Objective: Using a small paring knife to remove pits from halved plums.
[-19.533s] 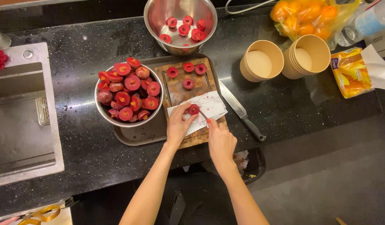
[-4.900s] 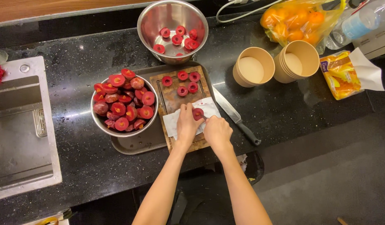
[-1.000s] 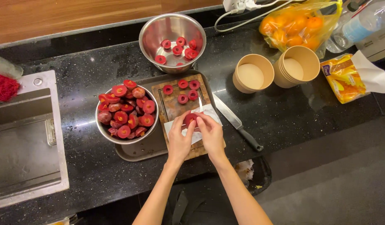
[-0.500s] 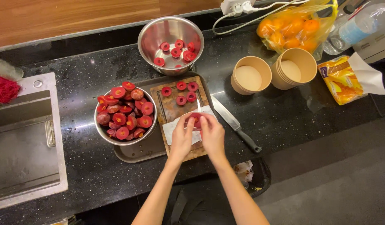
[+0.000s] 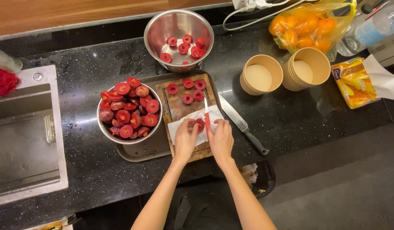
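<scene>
The left hand [image 5: 186, 140] rests near the middle of the frame on a white paper towel [image 5: 180, 127], its fingers curled over a red fruit half [image 5: 196, 124] and pinning it in place; half a second ago the same hand was in almost the same spot, so little has shifted beyond a small settling of the grip, which suggests the cutting is under way and not between pieces. Starting from the far left of the frame, a steel sink [image 5: 26, 140] is sunk into the black table [image 5: 77, 51], with a red scrubber [image 5: 3, 81] at its upper corner. Next comes a metal bowl [image 5: 104, 130] heaped with red fruit halves, standing on a dark tray [image 5: 141, 151] that also carries the wooden cutting board [image 5: 175, 98]. Five trimmed red rounds [image 5: 188, 89] lie on the upper part of the board, and more sit in a second steel bowl [image 5: 156, 30] above it. The right hand [image 5: 221, 139] is closed around a small red-handled knife [image 5: 206, 117], its blade set against the fruit just beside the left fingers. A larger knife [image 5: 241, 125] lies on the table to the right of the board, then two tan paper cups [image 5: 286, 72], a bag of oranges [image 5: 307, 25] and a yellow packet [image 5: 354, 83].
</scene>
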